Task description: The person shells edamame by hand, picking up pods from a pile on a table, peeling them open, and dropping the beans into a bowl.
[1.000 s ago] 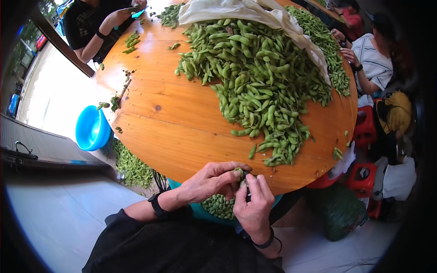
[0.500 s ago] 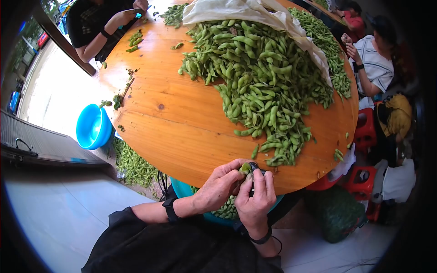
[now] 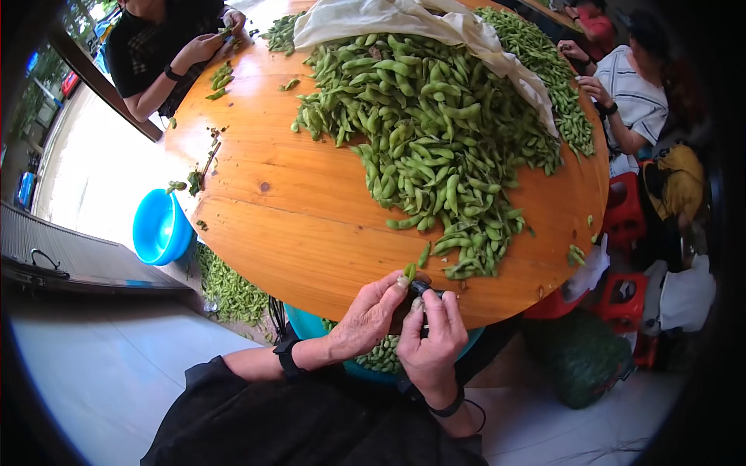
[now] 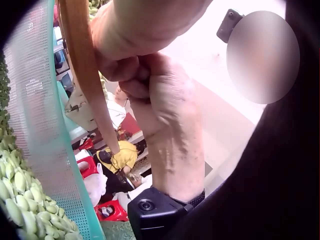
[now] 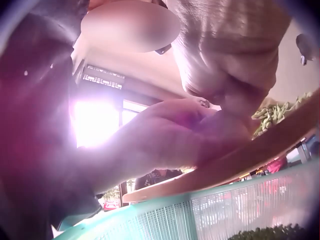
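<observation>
Over the near edge of the wooden table [image 3: 311, 233], my left hand [image 3: 361, 318] pinches a green soybean pod [image 3: 410, 271] between thumb and fingertips. Close beside it, my right hand [image 3: 433, 338] has its fingers curled round a small dark object [image 3: 420, 287], whose kind I cannot tell. Beneath both hands stands a teal mesh basket [image 4: 62, 125] holding shelled green beans [image 4: 25, 195]. A large heap of soybean pods [image 3: 435, 132] spreads over the table just beyond. In both wrist views the hands' own bulk hides their fingertips.
White cloth [image 3: 388, 22] lies along the heap's far side. At left stand a blue bowl [image 3: 161, 227] and, on the floor, more green pods [image 3: 229, 287]. Red stools [image 3: 622, 299] and a dark green bag [image 3: 579, 357] are at right. Other people sit round the table.
The two hands have parted slightly, and the pod now points up from the left fingertips, away from the dark object. Earlier it was pressed between both hands, split open half a second ago.
</observation>
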Available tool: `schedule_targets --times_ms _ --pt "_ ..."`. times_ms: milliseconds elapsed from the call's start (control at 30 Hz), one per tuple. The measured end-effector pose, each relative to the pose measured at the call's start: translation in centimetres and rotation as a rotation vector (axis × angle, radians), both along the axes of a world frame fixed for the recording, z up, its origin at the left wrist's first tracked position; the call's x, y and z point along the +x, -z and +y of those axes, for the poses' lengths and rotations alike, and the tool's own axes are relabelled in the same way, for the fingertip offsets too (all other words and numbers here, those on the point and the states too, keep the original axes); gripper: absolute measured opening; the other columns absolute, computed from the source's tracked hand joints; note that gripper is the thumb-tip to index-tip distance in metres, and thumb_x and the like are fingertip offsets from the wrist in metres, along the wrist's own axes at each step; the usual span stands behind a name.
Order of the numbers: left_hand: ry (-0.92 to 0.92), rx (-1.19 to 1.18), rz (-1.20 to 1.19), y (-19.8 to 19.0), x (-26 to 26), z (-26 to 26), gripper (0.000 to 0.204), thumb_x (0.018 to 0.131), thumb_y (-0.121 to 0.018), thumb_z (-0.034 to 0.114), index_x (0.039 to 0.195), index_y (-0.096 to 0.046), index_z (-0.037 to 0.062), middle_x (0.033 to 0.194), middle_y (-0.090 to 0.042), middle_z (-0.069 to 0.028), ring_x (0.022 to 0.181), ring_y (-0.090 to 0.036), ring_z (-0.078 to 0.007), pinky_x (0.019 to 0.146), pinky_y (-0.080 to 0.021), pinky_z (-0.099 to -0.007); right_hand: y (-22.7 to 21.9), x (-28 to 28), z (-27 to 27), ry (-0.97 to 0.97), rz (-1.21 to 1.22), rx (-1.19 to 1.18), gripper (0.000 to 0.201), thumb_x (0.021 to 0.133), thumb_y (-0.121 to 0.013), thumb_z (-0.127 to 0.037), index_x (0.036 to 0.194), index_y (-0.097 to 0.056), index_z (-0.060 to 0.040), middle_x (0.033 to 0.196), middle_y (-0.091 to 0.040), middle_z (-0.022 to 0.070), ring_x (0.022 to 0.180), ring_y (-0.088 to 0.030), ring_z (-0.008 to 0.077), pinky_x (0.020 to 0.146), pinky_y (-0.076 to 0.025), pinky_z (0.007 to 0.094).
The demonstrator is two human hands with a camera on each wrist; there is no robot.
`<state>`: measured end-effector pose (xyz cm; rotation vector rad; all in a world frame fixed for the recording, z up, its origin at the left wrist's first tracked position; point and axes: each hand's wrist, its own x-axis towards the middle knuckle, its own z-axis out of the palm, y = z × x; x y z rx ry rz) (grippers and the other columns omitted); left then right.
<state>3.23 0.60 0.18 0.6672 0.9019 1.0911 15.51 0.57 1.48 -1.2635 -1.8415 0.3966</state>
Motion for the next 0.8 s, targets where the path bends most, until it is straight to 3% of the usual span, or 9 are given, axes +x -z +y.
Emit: schedule_targets --times_ms 133,200,333,367,533,600,667,700,800 --pt "0.089 -0.070 -0.230 0.0 -0.2 -0.1 0.033 0.107 -0.039 0.030 0.120 -0.053 0.0032 0.078 -0.045 0.0051 0.067 -0.041 -0.0050 0.057 -0.038 -0.0214 0.1 1.6 0.5 -0.026 0.165 -0.160 0.016 0.085 -0.060 0.003 0.100 -0.062 0.0045 0.080 -0.057 0.0141 0.065 -0.061 0.0301 0.057 -0.049 0.0378" --pt "0.080 -0.010 -0.137 -0.3 0.1 -0.2 0.030 0.107 -0.039 0.028 0.117 -0.053 0.0027 0.074 -0.043 0.0045 0.064 -0.039 -0.0061 0.056 -0.036 -0.0223 0.2 1.9 0.4 0.037 0.355 -0.285 0.016 0.085 -0.064 0.000 0.100 -0.063 0.0045 0.080 -0.058 0.0129 0.068 -0.061 0.0246 0.060 -0.049 0.0325" --pt "0.199 0.087 0.267 -0.5 0.1 -0.6 0.021 0.102 -0.045 0.017 0.103 -0.056 -0.0005 0.069 -0.048 0.0023 0.060 -0.040 -0.0055 0.053 -0.037 -0.0228 -1.2 1.7 1.4 -0.026 0.194 -0.199 0.022 0.083 -0.073 -0.005 0.101 -0.065 0.0029 0.081 -0.058 0.0116 0.067 -0.061 0.0228 0.060 -0.049 0.0320" --pt "0.225 0.040 0.209 0.2 0.1 -0.7 0.026 0.103 -0.042 0.016 0.120 -0.055 0.0005 0.073 -0.049 0.0033 0.062 -0.044 -0.0055 0.054 -0.038 -0.0221 -1.5 1.7 1.4 -0.044 0.164 -0.212 0.025 0.081 -0.075 -0.004 0.103 -0.066 0.0021 0.081 -0.058 0.0111 0.067 -0.061 0.0230 0.061 -0.050 0.0315" --pt "0.395 -0.002 0.063 -0.4 -1.8 0.2 0.023 0.097 -0.042 0.005 0.114 -0.056 -0.0004 0.075 -0.054 0.0006 0.065 -0.048 -0.0074 0.059 -0.042 -0.0239 -0.7 3.2 2.0 -0.170 0.294 -0.274 0.021 0.085 -0.070 -0.004 0.104 -0.065 0.0041 0.074 -0.056 0.0040 0.061 -0.054 0.0104 0.055 -0.044 0.0249" --pt "0.455 -0.005 0.006 -1.0 -2.0 0.1 0.021 0.093 -0.043 0.001 0.107 -0.057 -0.0016 0.076 -0.057 -0.0014 0.068 -0.051 -0.0085 0.061 -0.044 -0.0248 -1.1 4.0 1.6 -0.071 0.798 -0.806 0.018 0.088 -0.069 -0.003 0.104 -0.065 0.0043 0.077 -0.057 0.0002 0.056 -0.051 0.0061 0.050 -0.041 0.0219" --pt "0.453 0.130 0.066 -2.1 -2.1 -0.2 0.029 0.091 -0.042 -0.005 0.115 -0.058 -0.0014 0.084 -0.063 -0.0023 0.076 -0.056 -0.0118 0.070 -0.048 -0.0261 -1.9 5.5 1.2 -0.024 0.958 -0.805 0.021 0.088 -0.065 0.000 0.108 -0.063 0.0069 0.073 -0.055 0.0005 0.053 -0.045 0.0023 0.045 -0.035 0.0192" --pt "0.588 0.436 0.225 -1.4 -2.7 0.2 0.029 0.092 -0.049 -0.005 0.119 -0.058 -0.0004 0.097 -0.068 -0.0061 0.083 -0.064 -0.0186 0.075 -0.052 -0.0311 -2.2 7.0 0.9 0.034 0.921 -0.759 0.022 0.087 -0.064 0.000 0.107 -0.063 0.0081 0.072 -0.055 0.0015 0.051 -0.045 0.0030 0.043 -0.034 0.0194" --pt "0.650 0.710 0.426 -0.9 -3.2 0.5 0.032 0.093 -0.062 0.011 0.123 -0.060 0.0014 0.111 -0.068 -0.0110 0.095 -0.066 -0.0247 0.081 -0.052 -0.0346 -3.6 14.2 -0.9 0.080 0.584 -0.622 0.020 0.076 -0.067 -0.003 0.094 -0.067 0.0076 0.069 -0.055 0.0031 0.049 -0.046 0.0053 0.042 -0.034 0.0202"
